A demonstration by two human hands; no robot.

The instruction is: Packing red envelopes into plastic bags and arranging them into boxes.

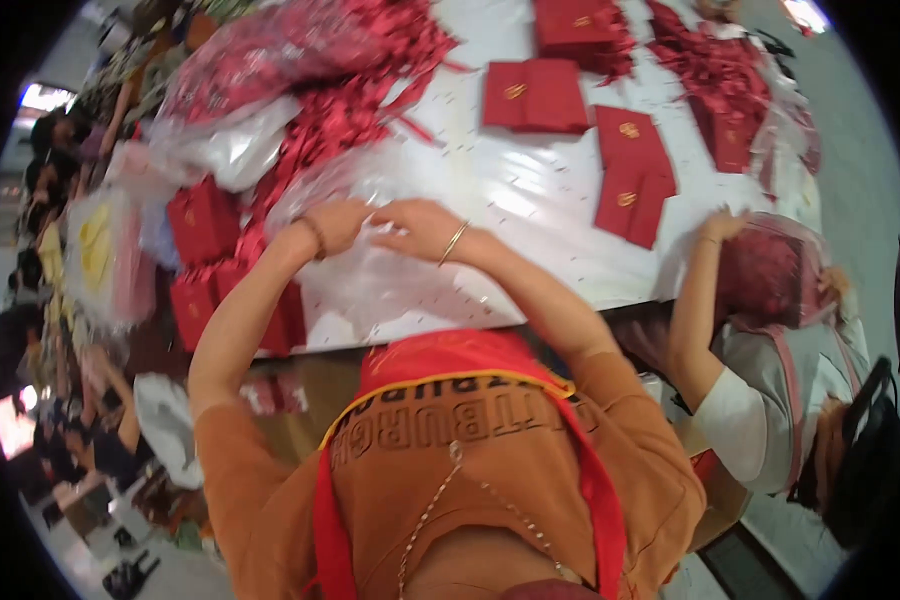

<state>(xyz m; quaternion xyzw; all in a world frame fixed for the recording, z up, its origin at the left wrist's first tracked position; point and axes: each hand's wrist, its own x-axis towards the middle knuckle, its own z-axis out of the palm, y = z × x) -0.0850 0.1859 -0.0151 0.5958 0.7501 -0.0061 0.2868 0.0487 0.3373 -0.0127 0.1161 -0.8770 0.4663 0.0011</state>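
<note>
Clear plastic bag (370, 270), thin and crinkly, lying flat-ish on the white table's near edge. See-through with glare patches, wrinkled all over, bunched up along the top where both hands press on it. Spreads from the pile of red ribbons at upper left down toward the table edge, lower end hanging close to the rim. Looks mostly empty, though hard to tell what's inside through the shine. Stack of red folded cards sitting just to its left.
</note>
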